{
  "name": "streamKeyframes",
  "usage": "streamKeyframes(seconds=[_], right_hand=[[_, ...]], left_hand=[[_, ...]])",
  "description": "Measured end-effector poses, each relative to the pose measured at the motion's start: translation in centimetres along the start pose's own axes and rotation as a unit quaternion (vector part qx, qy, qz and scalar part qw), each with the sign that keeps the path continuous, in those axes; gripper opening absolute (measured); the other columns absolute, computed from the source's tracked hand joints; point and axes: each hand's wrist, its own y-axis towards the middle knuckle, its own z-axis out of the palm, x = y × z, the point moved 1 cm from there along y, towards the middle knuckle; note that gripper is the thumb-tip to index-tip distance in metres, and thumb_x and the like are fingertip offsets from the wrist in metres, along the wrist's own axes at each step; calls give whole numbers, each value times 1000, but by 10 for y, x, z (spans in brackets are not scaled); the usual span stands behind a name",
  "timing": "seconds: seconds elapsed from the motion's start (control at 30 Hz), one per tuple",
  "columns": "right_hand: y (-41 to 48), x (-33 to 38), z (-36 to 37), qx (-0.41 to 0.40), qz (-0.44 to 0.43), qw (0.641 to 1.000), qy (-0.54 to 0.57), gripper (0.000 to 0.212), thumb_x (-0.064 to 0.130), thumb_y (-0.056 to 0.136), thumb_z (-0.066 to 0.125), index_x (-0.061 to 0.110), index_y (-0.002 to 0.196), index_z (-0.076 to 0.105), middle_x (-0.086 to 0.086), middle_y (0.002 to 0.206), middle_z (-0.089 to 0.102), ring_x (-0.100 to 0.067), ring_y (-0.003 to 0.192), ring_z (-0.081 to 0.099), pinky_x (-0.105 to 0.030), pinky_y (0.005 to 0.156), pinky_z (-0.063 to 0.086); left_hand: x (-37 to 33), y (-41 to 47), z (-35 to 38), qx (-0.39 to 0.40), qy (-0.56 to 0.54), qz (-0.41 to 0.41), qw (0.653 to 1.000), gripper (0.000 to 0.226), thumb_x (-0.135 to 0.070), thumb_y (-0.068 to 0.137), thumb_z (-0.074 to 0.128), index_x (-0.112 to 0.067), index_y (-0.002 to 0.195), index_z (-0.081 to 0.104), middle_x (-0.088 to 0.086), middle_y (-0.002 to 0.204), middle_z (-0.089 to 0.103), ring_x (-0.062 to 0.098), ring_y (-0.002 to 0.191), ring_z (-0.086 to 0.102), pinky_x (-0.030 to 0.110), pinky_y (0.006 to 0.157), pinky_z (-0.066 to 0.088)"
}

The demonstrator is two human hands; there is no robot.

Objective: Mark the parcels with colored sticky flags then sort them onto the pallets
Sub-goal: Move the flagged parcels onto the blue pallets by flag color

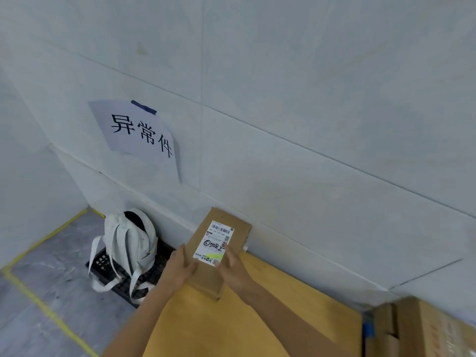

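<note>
One head view covers everything. Both hands are on a flat brown parcel (199, 237) low in the frame, just left of centre, its far end close to the foot of the wall. The left hand (180, 266) grips the parcel's left edge, thumb on top, fingers hidden down the side. The right hand (233, 270), blurred, lies with straight fingers across the white shipping label (219, 235). A yellow-green patch (213, 256) on the label's near end may be the sticky flag; I cannot tell it from print. The parcel overlaps the far left corner of an ochre board (283, 310), likely a pallet top; whether it rests there is unclear. Marking looks done for this one, with placing in hand. Cartons (425, 331) at lower right probably wait. A paper sign (139, 135) hangs at upper left above a white backpack (128, 243).
</note>
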Motion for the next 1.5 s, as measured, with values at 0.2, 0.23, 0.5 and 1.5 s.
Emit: streamKeyframes(seconds=[0.2,0.23,0.5,1.5], right_hand=[[8,-21,-10,-48,22,999,7,58,21,97,46,27,147,18,3,156,-3,-18,145,3,-35,116,20],[7,-26,-10,-52,38,998,25,60,20,97,46,26,148,16,3,157,0,-18,144,8,-34,115,23],[-3,-40,-5,-4,29,999,-13,69,12,99,36,40,143,-9,7,154,20,-15,132,36,-25,105,36],[-241,-144,-3,78,78,992,58,70,6,97,36,44,145,3,4,147,34,-15,120,44,-30,96,45]], left_hand=[[-14,5,8,-1,-27,-11,1000,41,-36,86,65,-10,106,40,4,101,56,16,84,55,22,61,40],[-14,2,10,3,-41,-22,999,42,-36,86,65,-11,104,38,3,98,55,16,83,55,21,58,40],[-20,-4,12,25,-149,-86,985,57,-34,89,61,-4,128,33,15,121,54,24,96,56,29,75,46],[3,-273,82,79,-181,-200,960,55,-26,84,70,-8,130,46,7,107,60,25,93,60,41,76,54]])
